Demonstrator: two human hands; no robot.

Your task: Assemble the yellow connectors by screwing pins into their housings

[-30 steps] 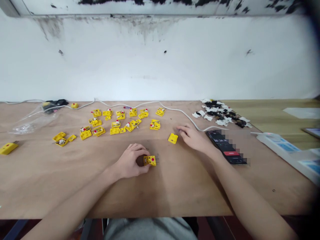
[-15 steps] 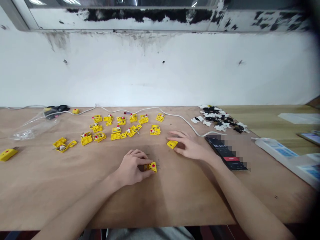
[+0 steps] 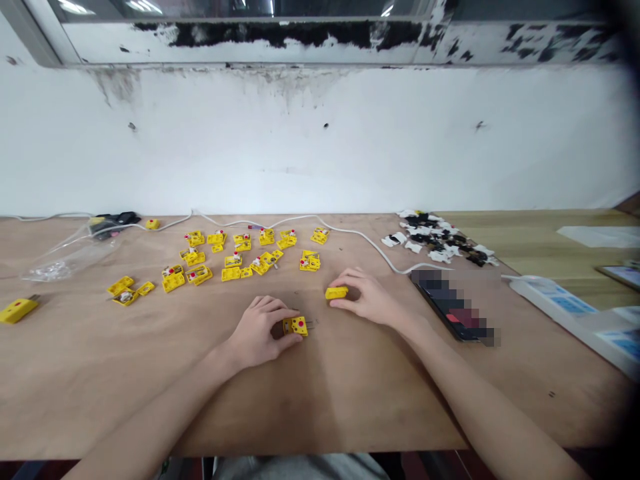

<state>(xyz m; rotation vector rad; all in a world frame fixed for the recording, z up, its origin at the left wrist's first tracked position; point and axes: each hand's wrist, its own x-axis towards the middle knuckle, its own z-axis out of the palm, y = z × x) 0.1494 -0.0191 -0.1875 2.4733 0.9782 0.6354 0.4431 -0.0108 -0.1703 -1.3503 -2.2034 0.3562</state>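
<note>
My left hand (image 3: 260,335) rests on the table with thumb and fingers closed around a yellow plug base (image 3: 299,325). The base has a red button on top, and thin metal pins point right from it. To its upper right, my right hand (image 3: 369,297) pinches a small yellow plastic cover (image 3: 335,293) by its right end, tilted on edge. A gap separates the two pieces. Beyond the hands lie several opened yellow plug housings (image 3: 199,274) with red buttons and white parts inside. At the far left is a closed yellow plug (image 3: 18,310) with prongs.
A phone (image 3: 445,307) lies right of my right hand, beside a white power strip (image 3: 575,313). Behind it is a pile of black and white pieces (image 3: 440,237). A white cable (image 3: 345,231) crosses the back. A clear plastic bag (image 3: 75,257) lies at left.
My right hand has moved slightly left with the yellow cover, which has turned more on edge. The left hand and plug base have shifted slightly left and away from me.
</note>
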